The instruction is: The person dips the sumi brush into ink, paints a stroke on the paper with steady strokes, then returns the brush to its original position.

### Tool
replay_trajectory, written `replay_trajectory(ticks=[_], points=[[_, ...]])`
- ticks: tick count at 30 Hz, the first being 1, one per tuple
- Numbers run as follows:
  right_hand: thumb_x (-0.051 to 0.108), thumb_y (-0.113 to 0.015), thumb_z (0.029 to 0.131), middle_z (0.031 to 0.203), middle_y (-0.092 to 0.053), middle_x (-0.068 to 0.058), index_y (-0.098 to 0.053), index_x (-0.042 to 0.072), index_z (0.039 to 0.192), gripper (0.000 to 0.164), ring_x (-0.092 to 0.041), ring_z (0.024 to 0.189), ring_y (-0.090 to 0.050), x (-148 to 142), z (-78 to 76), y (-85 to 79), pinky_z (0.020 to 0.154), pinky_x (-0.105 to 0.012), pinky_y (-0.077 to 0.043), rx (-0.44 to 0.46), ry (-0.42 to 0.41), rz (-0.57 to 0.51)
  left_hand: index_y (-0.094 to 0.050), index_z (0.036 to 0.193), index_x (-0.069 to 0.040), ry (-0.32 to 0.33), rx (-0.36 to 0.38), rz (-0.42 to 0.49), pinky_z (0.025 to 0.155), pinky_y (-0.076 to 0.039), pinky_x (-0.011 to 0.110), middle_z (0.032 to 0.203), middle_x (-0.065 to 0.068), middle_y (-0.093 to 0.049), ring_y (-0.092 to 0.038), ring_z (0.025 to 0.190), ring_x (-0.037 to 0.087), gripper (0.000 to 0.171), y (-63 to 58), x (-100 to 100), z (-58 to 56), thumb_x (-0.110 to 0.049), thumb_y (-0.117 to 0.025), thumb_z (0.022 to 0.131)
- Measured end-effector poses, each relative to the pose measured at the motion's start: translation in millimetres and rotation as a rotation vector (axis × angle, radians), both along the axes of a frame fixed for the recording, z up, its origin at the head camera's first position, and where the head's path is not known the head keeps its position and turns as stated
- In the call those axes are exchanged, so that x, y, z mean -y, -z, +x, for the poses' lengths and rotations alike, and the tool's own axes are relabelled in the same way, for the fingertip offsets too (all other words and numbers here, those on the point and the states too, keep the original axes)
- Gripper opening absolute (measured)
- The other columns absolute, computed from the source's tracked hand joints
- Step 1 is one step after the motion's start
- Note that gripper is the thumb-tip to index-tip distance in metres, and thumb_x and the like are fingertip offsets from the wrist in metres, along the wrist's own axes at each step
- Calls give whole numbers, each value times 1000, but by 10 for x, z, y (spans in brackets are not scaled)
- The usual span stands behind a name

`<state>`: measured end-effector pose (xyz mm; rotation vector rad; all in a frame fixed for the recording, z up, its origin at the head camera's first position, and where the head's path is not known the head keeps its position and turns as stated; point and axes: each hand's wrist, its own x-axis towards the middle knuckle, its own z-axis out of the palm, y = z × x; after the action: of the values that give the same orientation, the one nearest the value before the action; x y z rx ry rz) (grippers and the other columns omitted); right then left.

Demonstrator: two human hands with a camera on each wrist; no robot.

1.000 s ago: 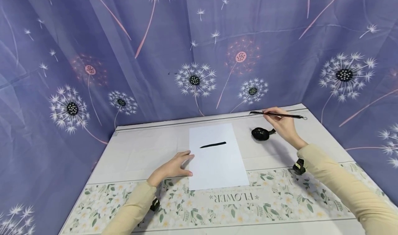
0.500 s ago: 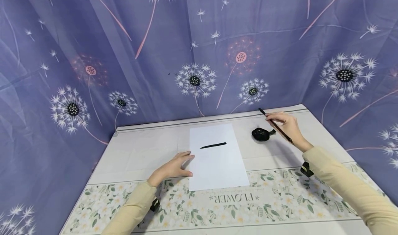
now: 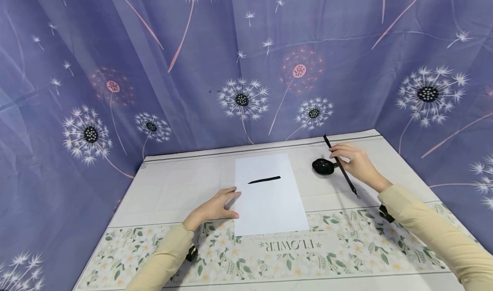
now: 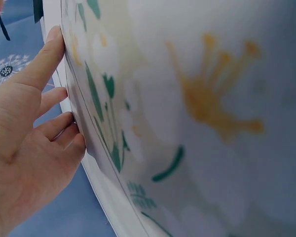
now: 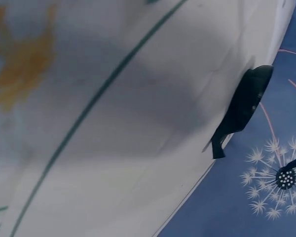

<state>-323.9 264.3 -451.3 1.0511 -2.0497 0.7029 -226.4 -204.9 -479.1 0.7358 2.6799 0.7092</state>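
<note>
In the head view my right hand (image 3: 356, 161) pinches a dark ink brush (image 3: 348, 179) by its handle. The black bristle tip points toward the back edge of the table, and the looped end slants down toward me. Just left of this hand sits a small black ink dish (image 3: 322, 167), its short handle partly hidden by the brush. My left hand (image 3: 215, 205), fingers spread, rests at the left edge of a white paper sheet (image 3: 269, 209). One black stroke (image 3: 264, 180) crosses the sheet's upper half. The left wrist view shows the left hand (image 4: 37, 123) with its fingers on the tabletop.
A white cloth with a floral band (image 3: 215, 256) covers the table. Purple dandelion curtains (image 3: 192, 68) hang behind it and along both sides. The right wrist view shows the ink dish (image 5: 244, 101) near the table edge.
The brush has swung from nearly level, tip leftward, to tip pointing away from me. My right hand has shifted slightly right and nearer. The left hand and paper have stayed put.
</note>
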Motion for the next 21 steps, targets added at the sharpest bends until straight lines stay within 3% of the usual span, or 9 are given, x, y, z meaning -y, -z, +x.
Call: replay_trajectory(ticks=[8,14,18,21], points=[[-33,-67,53,97,-69,-21,-70,-2,83,43,-38,94,-61,-59,-1,72,105,-7,-34,-72,-85,112,-39,148,-6,0,1,-11,113,-33,56,158,21,-24,-23,146,39,79,3,4,-1,-37,-74,84],[-28,-58,58,99,-68,-19,-69,-1,83,38,-37,96,-59,-133,-5,122,108,-7,-30,-93,-96,201,-39,148,-8,-13,5,-18,114,-32,54,158,20,-24,-23,146,38,79,-3,6,8,-38,-74,84],[-24,-58,60,98,-69,-18,-69,0,82,35,-36,95,-61,-170,-15,150,98,-21,-45,-123,-71,245,-40,148,-8,-13,4,-14,114,-32,54,158,20,-24,-23,146,38,79,-4,7,7,-38,-74,84],[-22,-60,62,98,-69,-17,-70,0,84,33,-36,95,-62,-194,-17,172,87,-33,-50,-130,-55,275,-40,148,-9,-11,3,-13,113,-33,54,158,20,-25,-23,146,38,79,3,7,3,-38,-74,83]])
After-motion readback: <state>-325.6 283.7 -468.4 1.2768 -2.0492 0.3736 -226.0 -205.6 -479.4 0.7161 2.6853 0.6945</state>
